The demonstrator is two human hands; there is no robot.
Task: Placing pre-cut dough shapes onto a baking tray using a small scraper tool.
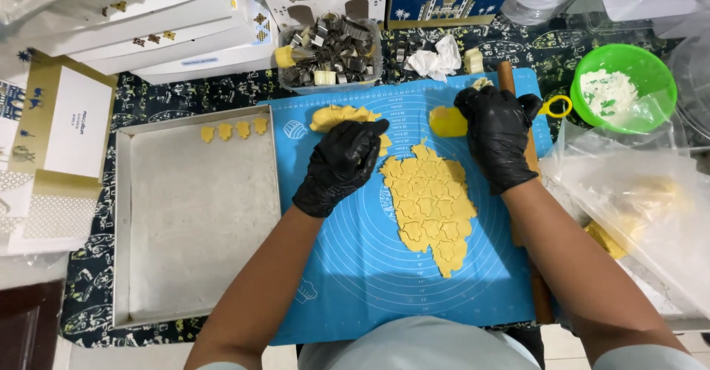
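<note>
A: Left hand (342,164), black-gloved, curled shut at the upper left edge of the rolled dough sheet (433,206); anything pinched there, cannot tell. Probably pressed down to steady it.

B: Right hand (498,142)?

A: Closed over the dough lump (447,120), just beyond the sheet's top. Rolling pin (518,155) parked under that wrist, handy.

B: Further out?

A: Blue mat (355,281) beneath both hands. Baking tray (196,214) left of the left hand, four cut cookies (234,129) lined along its far edge. Cutter tub (330,53) beyond, green bowl (623,89) to the right.

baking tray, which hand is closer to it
Left. The left hand sits on the blue mat just past the baking tray's right rim; the right hand is farther right, beyond the rolled dough.
</note>
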